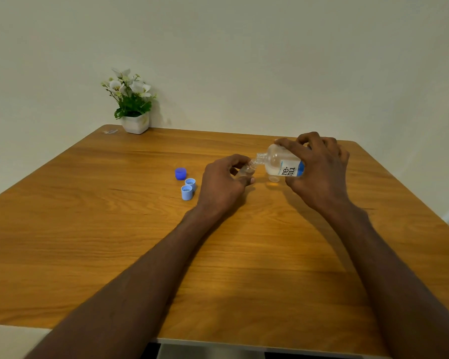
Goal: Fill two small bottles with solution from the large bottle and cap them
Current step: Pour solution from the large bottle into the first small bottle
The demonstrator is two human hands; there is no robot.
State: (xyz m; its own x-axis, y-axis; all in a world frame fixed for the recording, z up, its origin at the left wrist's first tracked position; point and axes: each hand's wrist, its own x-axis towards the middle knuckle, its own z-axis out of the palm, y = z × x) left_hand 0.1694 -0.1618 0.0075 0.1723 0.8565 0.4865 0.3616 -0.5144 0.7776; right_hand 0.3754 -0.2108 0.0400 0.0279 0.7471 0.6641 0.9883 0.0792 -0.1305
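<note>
My right hand (319, 164) grips the large clear bottle (280, 161), which is tipped on its side with its open neck pointing left. Its neck meets the mouth of a small clear bottle (245, 170) that my left hand (223, 182) holds tilted toward it. A second small clear bottle (274, 180) stands on the table just below the large one, partly hidden by it. Left of my left hand lie a dark blue cap (180, 173) and two light blue caps (190, 183) (186, 192), open side up.
The wooden table (114, 242) runs to a pale wall at the back. A white pot of white flowers (134, 117) stands at the far left corner, with a small clear scrap (110, 131) beside it. The table's front edge is near my elbows.
</note>
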